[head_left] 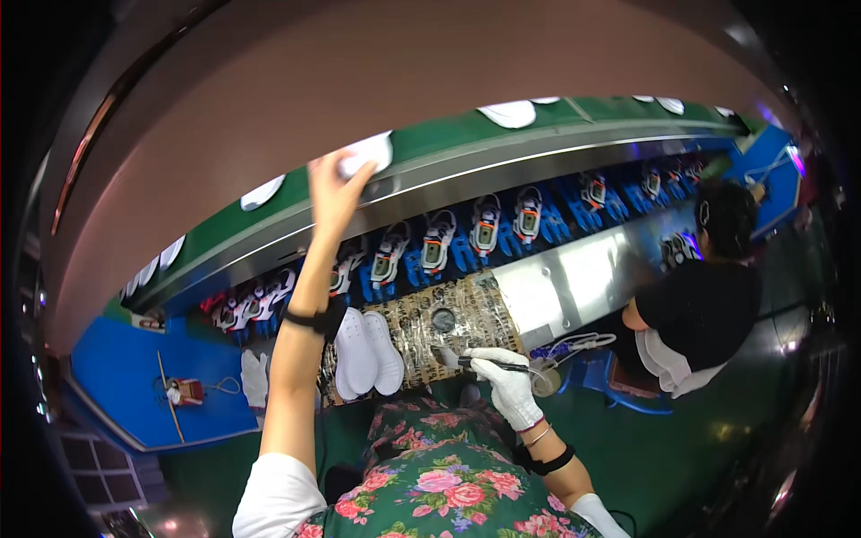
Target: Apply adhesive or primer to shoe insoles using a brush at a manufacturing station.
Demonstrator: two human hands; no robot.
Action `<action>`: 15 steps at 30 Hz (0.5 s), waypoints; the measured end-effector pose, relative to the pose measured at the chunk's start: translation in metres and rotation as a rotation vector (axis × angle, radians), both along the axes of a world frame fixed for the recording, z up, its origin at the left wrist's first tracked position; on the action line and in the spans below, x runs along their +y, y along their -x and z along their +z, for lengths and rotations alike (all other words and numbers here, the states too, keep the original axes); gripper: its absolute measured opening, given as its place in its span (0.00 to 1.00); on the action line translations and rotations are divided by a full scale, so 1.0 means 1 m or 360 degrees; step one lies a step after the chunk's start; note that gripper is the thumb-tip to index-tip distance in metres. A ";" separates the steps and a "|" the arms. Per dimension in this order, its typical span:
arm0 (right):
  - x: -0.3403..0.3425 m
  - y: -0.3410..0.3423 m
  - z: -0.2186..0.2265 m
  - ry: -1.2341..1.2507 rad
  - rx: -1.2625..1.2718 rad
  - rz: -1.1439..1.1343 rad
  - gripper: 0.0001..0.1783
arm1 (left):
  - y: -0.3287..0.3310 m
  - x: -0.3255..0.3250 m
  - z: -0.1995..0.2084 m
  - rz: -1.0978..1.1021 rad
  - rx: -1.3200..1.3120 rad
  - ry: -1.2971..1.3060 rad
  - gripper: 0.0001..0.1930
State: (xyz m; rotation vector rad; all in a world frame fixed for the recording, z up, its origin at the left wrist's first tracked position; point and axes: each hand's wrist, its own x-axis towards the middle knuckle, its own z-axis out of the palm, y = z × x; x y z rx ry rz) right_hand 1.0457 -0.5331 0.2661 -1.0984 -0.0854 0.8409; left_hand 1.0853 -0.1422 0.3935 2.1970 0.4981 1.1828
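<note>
My bare left hand [336, 184] reaches far forward to the green conveyor belt [439, 142], its thumb and fingers closed around the near end of a white shoe sole [372, 152]. In a white knit glove, my right hand [505, 386] grips a brush [491, 364] by its dark handle. The brush's flat tip points left, over the tape-covered bench [417, 336]. Two white soles [356, 354] lie side by side at the bench's left end, beneath my left forearm. A small round dark dish [443, 319] sits mid-bench, beyond the brush.
Several shoes on blue holders [437, 242] line the rack below the belt. More white soles [509, 114] lie along the belt. A co-worker [704, 287] in black sits at the right. A blue table [134, 386] stands at left; a corded tape roll [543, 384] is beside my right hand.
</note>
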 end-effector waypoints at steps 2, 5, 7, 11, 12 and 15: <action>-0.006 -0.006 0.000 0.0008 -0.0040 -0.0023 0.12 | 0.041 -0.025 -0.010 0.0033 -0.0105 0.0190 0.12; -0.014 -0.015 0.013 -0.0046 -0.0057 -0.0086 0.11 | 0.108 -0.067 -0.027 0.0204 -0.0097 0.0353 0.18; -0.015 -0.022 0.020 -0.0070 -0.0122 -0.0092 0.11 | 0.120 -0.100 -0.030 -0.0130 -0.0470 0.1017 0.31; -0.009 -0.036 0.052 -0.0197 -0.0171 -0.0113 0.11 | 0.127 -0.109 -0.050 -0.0379 -0.0410 0.1647 0.40; -0.008 -0.039 0.057 -0.0235 -0.0207 -0.0079 0.12 | 0.130 -0.112 -0.060 -0.0385 -0.0299 0.1890 0.33; 0.000 -0.042 0.089 -0.0459 -0.0207 -0.0009 0.13 | 0.152 -0.120 -0.106 -0.0752 -0.0240 0.2786 0.22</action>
